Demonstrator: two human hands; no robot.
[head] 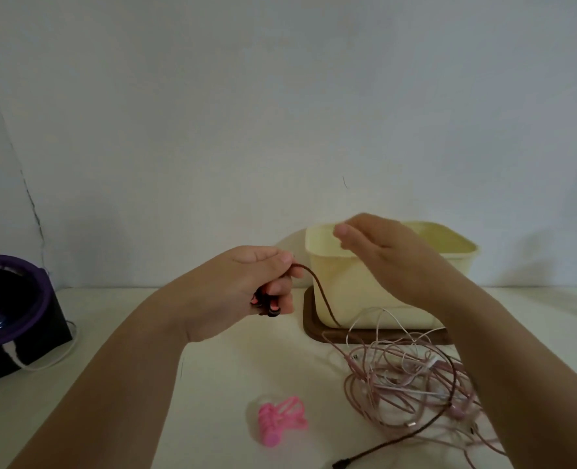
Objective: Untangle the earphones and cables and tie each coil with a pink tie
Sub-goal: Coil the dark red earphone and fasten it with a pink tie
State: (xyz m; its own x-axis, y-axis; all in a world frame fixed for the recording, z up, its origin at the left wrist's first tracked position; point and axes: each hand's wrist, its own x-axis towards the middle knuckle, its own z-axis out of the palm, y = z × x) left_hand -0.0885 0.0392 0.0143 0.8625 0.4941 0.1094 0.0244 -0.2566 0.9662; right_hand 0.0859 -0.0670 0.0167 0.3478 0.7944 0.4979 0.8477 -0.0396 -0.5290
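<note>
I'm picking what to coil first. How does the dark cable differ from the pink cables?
The dark cable is brown, the pink cables pale. The dark cable rises to the left hand; the pink cables lie heaped on the table. Both are untied.

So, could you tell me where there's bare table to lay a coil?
Free: the table between the black device and the pink ties. Crowded: the cable tangle fills the right side, in front of the cream bin.
</note>
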